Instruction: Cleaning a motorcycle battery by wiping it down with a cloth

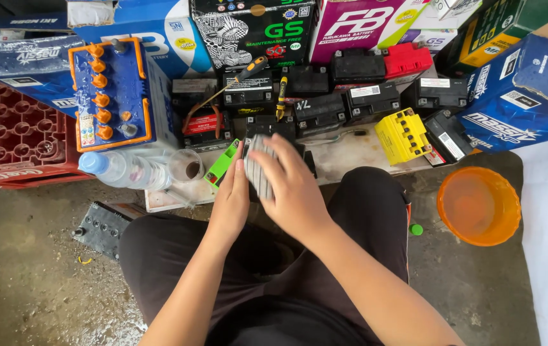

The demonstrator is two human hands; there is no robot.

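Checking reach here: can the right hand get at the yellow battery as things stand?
Probably yes: the yellow battery sits uncovered just beyond the right hand, though that hand grips a grey battery.

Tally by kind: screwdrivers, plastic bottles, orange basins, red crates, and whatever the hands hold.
Screwdrivers: 2
Plastic bottle: 1
Orange basin: 1
Red crate: 1
Grey battery, held by left hand and right hand: 1
Total: 6

Orange bucket [479, 205], red crate [11, 131], plastic bottle [123, 168].
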